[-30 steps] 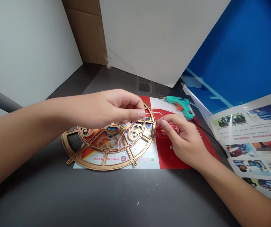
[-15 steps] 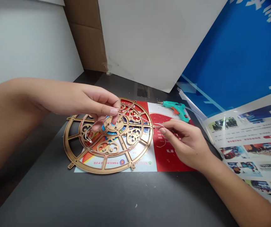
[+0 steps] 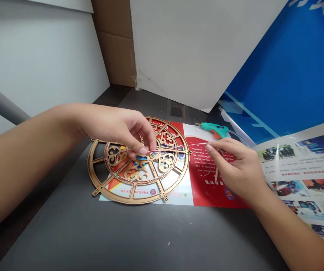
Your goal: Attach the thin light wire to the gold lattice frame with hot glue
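A thin pale wire (image 3: 191, 145) stretches between my two hands, nearly straight. My left hand (image 3: 116, 126) is closed, thumb and fingertip pinching the wire over the middle of a round wooden wheel frame (image 3: 137, 200). Beyond the wheel's right rim, my right hand (image 3: 236, 165) pinches the wire further along. The wheel lies flat, with spokes, curled scroll cut-outs and more thin wire running along its inner ring. My left hand hides part of its hub. A loose curl of wire and a short wooden stick (image 3: 216, 174) show beneath my right hand.
Under the wheel lies a red and white printed sheet (image 3: 197, 195) on the dark table (image 3: 116, 237). A teal glue gun (image 3: 215, 129) rests behind my right hand. White panels (image 3: 184, 49) stand at the back, and a printed poster sheet (image 3: 300, 165) is at the right.
My left hand has come lower over the wheel's hub. My right hand has moved slightly further from it, and the wire between them is straighter. The camera view has shifted a little.
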A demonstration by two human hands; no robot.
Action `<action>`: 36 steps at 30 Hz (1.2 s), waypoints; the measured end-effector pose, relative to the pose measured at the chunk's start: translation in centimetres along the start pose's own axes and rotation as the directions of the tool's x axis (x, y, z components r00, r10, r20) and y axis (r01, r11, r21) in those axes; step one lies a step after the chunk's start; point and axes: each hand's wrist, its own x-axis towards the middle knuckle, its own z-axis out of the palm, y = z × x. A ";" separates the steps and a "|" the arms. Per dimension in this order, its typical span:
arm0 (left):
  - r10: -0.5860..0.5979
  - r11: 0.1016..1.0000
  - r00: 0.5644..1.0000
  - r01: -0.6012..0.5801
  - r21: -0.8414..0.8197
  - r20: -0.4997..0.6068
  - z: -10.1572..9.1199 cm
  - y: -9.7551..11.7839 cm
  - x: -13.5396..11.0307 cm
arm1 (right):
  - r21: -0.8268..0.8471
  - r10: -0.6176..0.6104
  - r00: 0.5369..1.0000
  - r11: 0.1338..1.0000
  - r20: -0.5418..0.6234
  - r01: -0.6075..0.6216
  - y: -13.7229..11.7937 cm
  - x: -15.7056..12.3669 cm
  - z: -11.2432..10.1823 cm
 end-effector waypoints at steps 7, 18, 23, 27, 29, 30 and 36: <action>0.050 0.998 0.995 -0.046 0.049 -0.092 -0.1 -0.6 0.7 | -0.210 0.029 0.975 0.977 0.219 0.018 0.7 0.0 -0.1; 0.073 0.988 0.986 -0.050 0.148 -0.148 1.4 1.1 0.5 | -0.330 -0.054 0.966 0.934 0.255 0.139 -0.3 -0.6 -0.4; 0.145 0.980 0.970 -0.113 0.164 -0.194 3.6 2.4 0.7 | -0.166 -0.255 0.966 0.955 -0.035 0.246 -2.8 -0.9 -0.2; 0.244 0.969 0.934 -0.222 0.110 -0.261 5.2 2.6 1.0 | 0.130 -0.312 0.945 0.945 0.093 0.299 -6.4 -2.8 -0.7; 0.241 0.971 0.922 -0.227 0.081 -0.303 5.6 2.7 1.1 | 0.200 -0.234 0.935 0.962 0.267 0.184 -7.8 -4.1 -0.7; 0.231 0.973 0.917 -0.220 0.070 -0.326 5.6 2.8 1.1 | 0.235 -0.162 0.918 0.969 0.363 0.078 -8.3 -4.6 -0.6; 0.194 0.980 0.917 -0.201 0.017 -0.348 5.9 2.9 1.1 | 0.390 0.328 0.804 0.743 0.496 -0.544 -8.4 -5.0 1.2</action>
